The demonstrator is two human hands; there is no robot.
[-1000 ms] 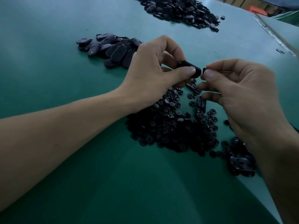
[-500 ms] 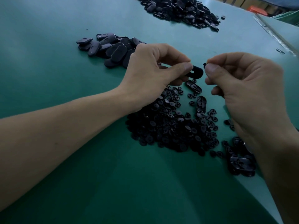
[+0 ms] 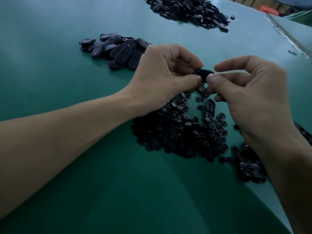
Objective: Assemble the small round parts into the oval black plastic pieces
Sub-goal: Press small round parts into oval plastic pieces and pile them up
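Note:
My left hand [image 3: 162, 76] pinches a black oval plastic piece [image 3: 203, 74] between thumb and fingers, above the table. The thumb and forefinger of my right hand [image 3: 249, 92] close on the oval piece's right end; any small round part between them is hidden. Below both hands lies a heap of small round black parts [image 3: 182, 132], with two loose oval pieces [image 3: 210, 107] at its far edge.
A group of oval pieces [image 3: 116, 49] lies behind my left hand on the green table [image 3: 84, 191]. A larger black pile [image 3: 187, 9] sits at the far edge. More oval pieces [image 3: 251, 169] lie under my right wrist. A table seam [image 3: 287, 34] runs at the right.
My right hand has moved left and closed the gap, its fingertips now meeting the oval piece. My left hand has lowered a little with the piece.

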